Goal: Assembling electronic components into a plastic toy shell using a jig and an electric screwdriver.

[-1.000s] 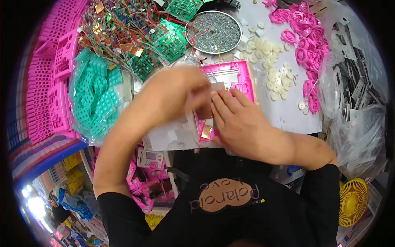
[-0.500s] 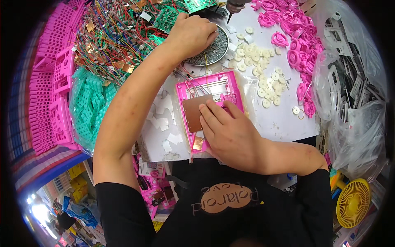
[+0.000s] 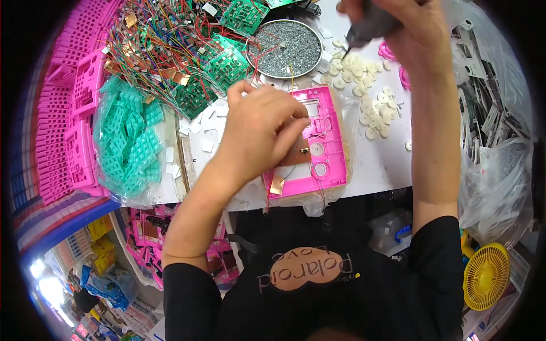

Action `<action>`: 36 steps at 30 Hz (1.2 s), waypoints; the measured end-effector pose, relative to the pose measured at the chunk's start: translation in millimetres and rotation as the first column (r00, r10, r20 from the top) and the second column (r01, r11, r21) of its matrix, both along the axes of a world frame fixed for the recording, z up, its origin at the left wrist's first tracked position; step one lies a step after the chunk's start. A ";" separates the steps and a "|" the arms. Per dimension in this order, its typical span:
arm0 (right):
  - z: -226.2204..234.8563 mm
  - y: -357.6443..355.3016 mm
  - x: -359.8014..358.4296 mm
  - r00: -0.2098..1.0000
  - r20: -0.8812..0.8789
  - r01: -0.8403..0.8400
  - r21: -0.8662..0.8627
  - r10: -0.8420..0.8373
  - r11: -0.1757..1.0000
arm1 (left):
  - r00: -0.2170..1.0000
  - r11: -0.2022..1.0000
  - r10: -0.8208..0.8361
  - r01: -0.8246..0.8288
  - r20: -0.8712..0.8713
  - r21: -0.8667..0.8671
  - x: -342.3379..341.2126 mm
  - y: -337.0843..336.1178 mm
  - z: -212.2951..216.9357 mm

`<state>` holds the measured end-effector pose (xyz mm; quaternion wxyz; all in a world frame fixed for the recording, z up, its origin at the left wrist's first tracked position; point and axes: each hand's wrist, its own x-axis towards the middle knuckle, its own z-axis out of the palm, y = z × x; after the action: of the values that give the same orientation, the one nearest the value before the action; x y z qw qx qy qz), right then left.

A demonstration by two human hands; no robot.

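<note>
My left hand [image 3: 259, 128] rests over a pink plastic casing [image 3: 325, 165] on the white table, fingers curled on a brown circuit board [image 3: 296, 158] lying inside it. A copper strip and thin wires hang off the casing's near edge. My right hand [image 3: 406, 25] is raised at the far side, closed around a grey electric screwdriver [image 3: 367, 25] whose tip points down toward the round white discs [image 3: 369, 111].
A round metal dish of screws [image 3: 281, 50] sits behind the casing. Green boards with tangled wires [image 3: 187, 62] fill the far left, teal keypads [image 3: 128, 142] in a bag lie left, pink shells [image 3: 62, 125] are stacked beyond. Bagged grey parts [image 3: 495, 131] are right; a yellow fan grille [image 3: 486, 275] is below.
My left hand came back from the screw dish to the casing. My right hand left the casing, went up to the far side and took hold of the grey screwdriver.
</note>
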<state>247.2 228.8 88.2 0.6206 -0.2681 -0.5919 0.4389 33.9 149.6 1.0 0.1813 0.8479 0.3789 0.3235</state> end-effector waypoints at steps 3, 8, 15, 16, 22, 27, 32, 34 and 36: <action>-7.5 -17.4 -6.6 0.934 -0.148 -0.343 -0.104 0.326 0.934 | 0.995 0.997 0.031 -0.023 0.098 -0.078 4.5 -9.8 -14.5; -25.0 -54.1 -16.8 0.833 -0.196 -0.528 -0.004 0.517 0.849 | 0.980 0.987 0.073 -0.044 0.183 -0.157 4.9 -19.1 -18.6; -25.4 -61.2 -23.5 0.859 -0.203 -0.476 0.019 0.469 0.879 | 0.985 0.995 0.072 -0.061 0.155 -0.073 8.1 -18.1 -15.4; -22.5 -61.5 -21.9 0.864 -0.181 -0.475 0.008 0.469 0.880 | 0.990 0.996 0.088 -0.086 0.107 -0.022 10.3 -18.4 -14.1; -41.8 -51.5 5.4 0.935 -0.113 -0.330 0.068 0.336 0.942 | 0.982 0.994 -0.105 0.105 0.157 0.007 11.0 71.6 -11.1; -42.6 -46.6 9.8 0.966 -0.107 -0.230 0.053 0.234 0.972 | 0.896 0.982 0.057 0.030 -0.440 0.189 29.4 144.7 -47.8; -48.4 -49.4 14.4 0.964 -0.124 -0.233 0.022 0.233 0.972 | 0.930 0.970 0.105 -0.018 -0.352 0.243 33.3 157.3 -48.2; -48.2 -49.5 8.5 0.967 -0.141 -0.218 -0.023 0.213 0.976 | 0.912 0.952 0.160 -0.042 -0.378 0.303 35.4 159.5 -50.7; -45.7 -48.6 4.4 0.981 -0.107 -0.169 -0.056 0.162 0.984 | 0.910 0.917 0.209 -0.055 -0.359 0.395 37.4 164.7 -54.4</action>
<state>251.6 180.1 42.5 0.6023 -0.2151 -0.5653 0.5210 71.3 314.3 -53.4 -0.0874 0.8861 0.3959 0.2246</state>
